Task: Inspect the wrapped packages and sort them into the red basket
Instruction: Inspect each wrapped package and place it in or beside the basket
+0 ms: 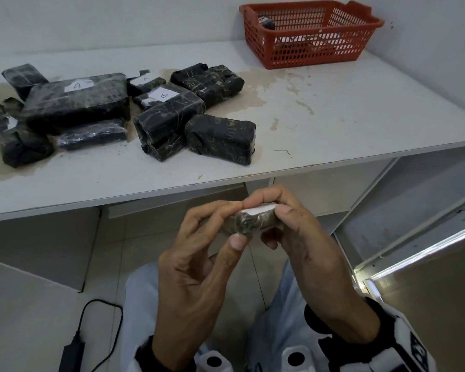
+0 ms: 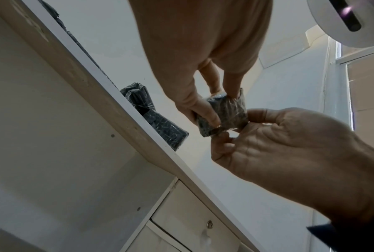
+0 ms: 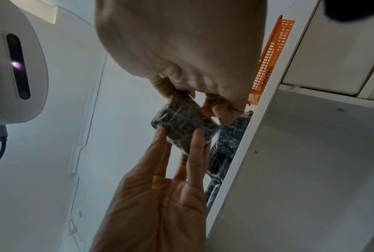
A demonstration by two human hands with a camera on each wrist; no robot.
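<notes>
On the left of the stained white table (image 1: 333, 108), a heap of black wrapped packages (image 1: 75, 103) lying close together, several touching or overlapping, some bearing small white labels. Largest flat package (image 1: 78, 99) in the middle of the left cluster, with a white tag on top. A little to the right, a blocky package (image 1: 220, 138) nearest the table's front edge, touching its neighbour.

Below the table edge, in front of the body, a small wrapped package (image 1: 255, 220) held in the air between both hands, well apart from the heap and from the basket. Left hand (image 1: 199, 253) pinching its near left corner, thumb on the near side and fingers stretched over the top. Right hand (image 1: 301, 237) gripping the right end, fingers curled over a white label on the upper face, thumb against the side. Seen from the left wrist, same package (image 2: 222, 112) clamped between thumb and fingertips; from the right wrist, left fingers (image 3: 194, 150) lying straight along its underside.

At the far right back corner of the table, a red basket (image 1: 312, 36) with latticed walls, something dark lying inside, too hidden to tell what.

On the floor lower left, a black power adapter (image 1: 71, 355) with its cable.
</notes>
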